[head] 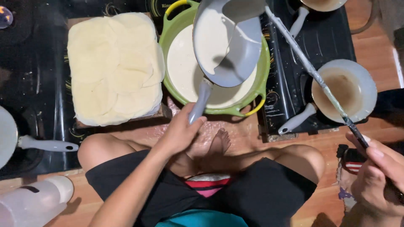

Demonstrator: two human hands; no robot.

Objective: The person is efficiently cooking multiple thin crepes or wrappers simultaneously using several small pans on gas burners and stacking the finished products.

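Note:
My left hand (pixel 179 132) grips the handle of a grey frying pan (pixel 237 63), which is held tilted over a green pot (pixel 261 80). White batter coats part of the pan and fills the pot. My right hand (pixel 378 176), at the lower right, holds the dark end of a long ladle (pixel 311 71). Its shaft runs up and left, and its bowl sits over the pan's upper edge. I am sitting cross-legged on the wooden floor in front of the pot.
A stack of pale thin round sheets (pixel 113 67) lies left of the pot. On the black cooktop (pixel 328 38) to the right stands a pan with a browned layer (pixel 345 90), with another pan (pixel 322 4) behind it. A third pan (pixel 6 134) and a plastic bottle (pixel 33 201) sit at the left.

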